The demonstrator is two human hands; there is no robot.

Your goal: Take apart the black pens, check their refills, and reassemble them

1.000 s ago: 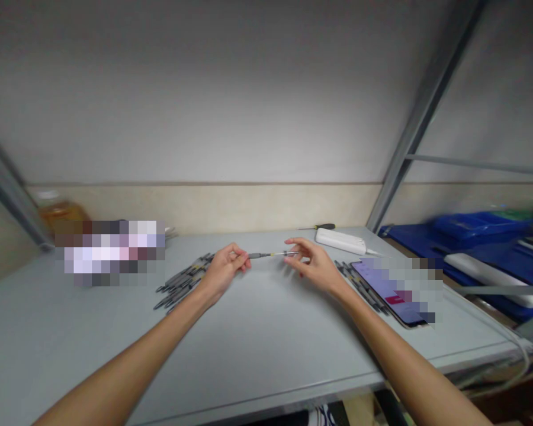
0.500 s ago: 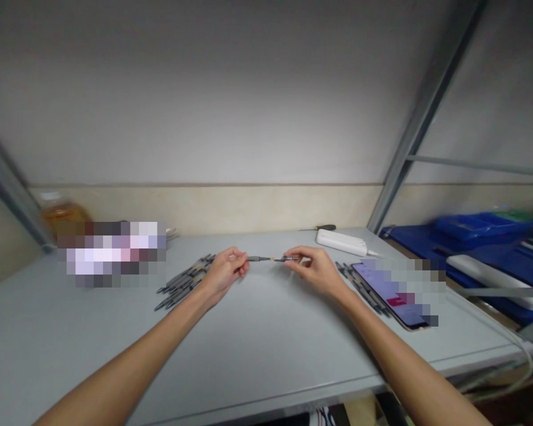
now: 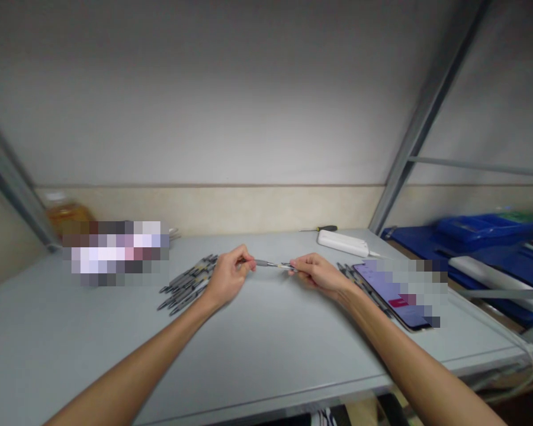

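Above the middle of the table, my left hand (image 3: 231,272) pinches one end of a slim grey pen (image 3: 264,263), its thumb and fingertips closed. The pen lies level and points toward my right hand (image 3: 313,272). Those fingers are closed on the pen's other end, where a dark, shiny part shows; whether it is a separate piece, I cannot tell. Left of my left hand lies a pile of grey pens (image 3: 186,284) with yellowish bands. A second row of grey pens (image 3: 350,275) lies beyond my right wrist, partly hidden by the forearm.
A phone (image 3: 382,290) with a lit screen lies at the right. Behind it are a white power strip (image 3: 343,243) and a screwdriver (image 3: 322,228). Blue trays (image 3: 484,234) stand beyond the metal post (image 3: 393,189). At the far left is a bottle of amber liquid (image 3: 68,214).
My right hand has turned over, its fingers now wrapped more closely around its end of the pen. The pen tilts slightly down to the right. The view has shifted a little.
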